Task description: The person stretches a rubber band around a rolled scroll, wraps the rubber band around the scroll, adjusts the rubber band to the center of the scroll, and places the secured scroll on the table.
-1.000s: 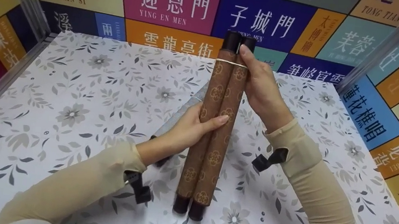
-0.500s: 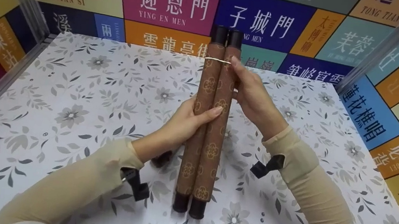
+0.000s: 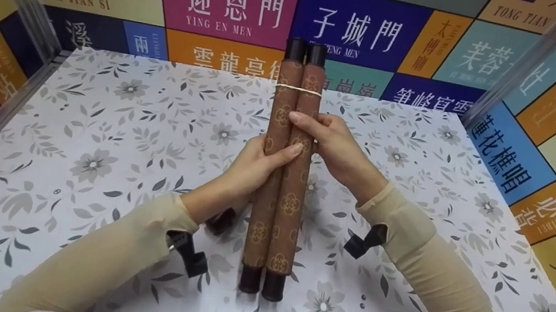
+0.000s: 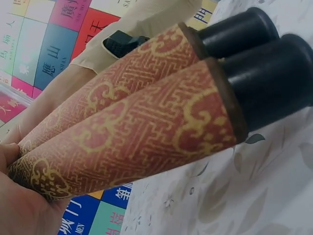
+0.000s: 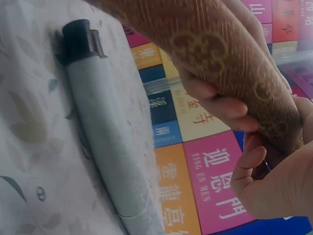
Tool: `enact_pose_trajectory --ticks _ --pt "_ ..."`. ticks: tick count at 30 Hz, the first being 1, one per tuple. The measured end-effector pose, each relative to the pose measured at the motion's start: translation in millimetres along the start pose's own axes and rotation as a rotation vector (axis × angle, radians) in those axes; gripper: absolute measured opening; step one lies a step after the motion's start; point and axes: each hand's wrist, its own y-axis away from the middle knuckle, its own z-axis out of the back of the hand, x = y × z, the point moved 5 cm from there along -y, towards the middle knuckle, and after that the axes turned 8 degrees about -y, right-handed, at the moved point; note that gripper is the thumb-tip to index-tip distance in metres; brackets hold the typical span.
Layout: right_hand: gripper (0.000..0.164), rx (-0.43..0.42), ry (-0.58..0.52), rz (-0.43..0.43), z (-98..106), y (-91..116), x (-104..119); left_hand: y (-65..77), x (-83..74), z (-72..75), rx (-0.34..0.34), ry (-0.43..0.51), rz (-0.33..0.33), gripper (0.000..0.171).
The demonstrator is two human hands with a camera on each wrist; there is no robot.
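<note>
A brown hanging scroll [image 3: 291, 189] with gold flower patterns and dark end knobs is rolled from both sides into two parallel rolls. A thin pale band [image 3: 298, 90] circles both near the far end. My left hand [image 3: 250, 171] grips the scroll around its middle, thumb across the front. Just above, my right hand [image 3: 346, 151] holds it from the right side, thumb on the front. In the right wrist view, left-hand fingers [image 5: 215, 100] curl under the rolls. The scroll is held over the table, its near knobs [image 4: 274, 83] pointing toward me.
A grey-white banded scroll [image 5: 107, 137] with dark knobs lies on the table behind the held one; the head view shows only its dark end [image 3: 221, 220]. The floral tabletop [image 3: 93, 166] meets colourful lettered panels [image 3: 227, 6] and metal posts [image 3: 529, 64] at back and sides.
My right hand has slid down from the far knobs, past the band, to near my left thumb. The brown scroll has shifted left and stands straighter in view, covering more of the grey one.
</note>
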Motion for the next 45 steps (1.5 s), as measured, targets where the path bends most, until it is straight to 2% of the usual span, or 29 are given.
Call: enact_pose_trajectory --ticks 4,8,13,16,24,30,33,37,40,45 --pt "0.044 0.021 -0.099 0.062 4 -2 11 0.6 -3.1 -4.4 0.029 -0.055 0.002 0.031" --pt "0.043 -0.003 -0.146 0.111 9 -8 21 3.1 -4.3 -7.8 0.042 -0.07 -0.005 0.028" --pt "0.038 -0.049 -0.203 0.136 15 -9 28 6.9 -4.3 -12.3 0.102 -0.07 0.017 0.035" --pt "0.038 -0.043 -0.24 0.14 18 -8 29 6.7 -2.0 -14.9 0.127 -0.089 0.026 0.039" --pt "0.043 -0.021 -0.173 0.076 14 -1 7 4.7 4.5 -10.5 0.121 -0.054 0.053 0.035" --pt "0.05 0.056 -0.074 0.01 6 6 -4 1.2 0.8 -4.3 0.088 -0.043 0.011 0.034" --pt "0.05 0.04 -0.144 0.052 12 3 6 3.6 0.3 -8.5 0.121 -0.08 0.023 0.036" --pt "0.047 -0.045 -0.253 0.137 25 -7 25 6.6 0.9 -17.1 0.172 -0.119 0.029 0.045" --pt "0.044 -0.055 -0.23 0.123 24 -10 25 6.5 1.7 -17.4 0.158 -0.112 0.026 0.045" --pt "0.043 0.015 -0.129 0.053 9 1 3 3.6 5.1 -8.4 0.101 -0.096 0.041 0.036"
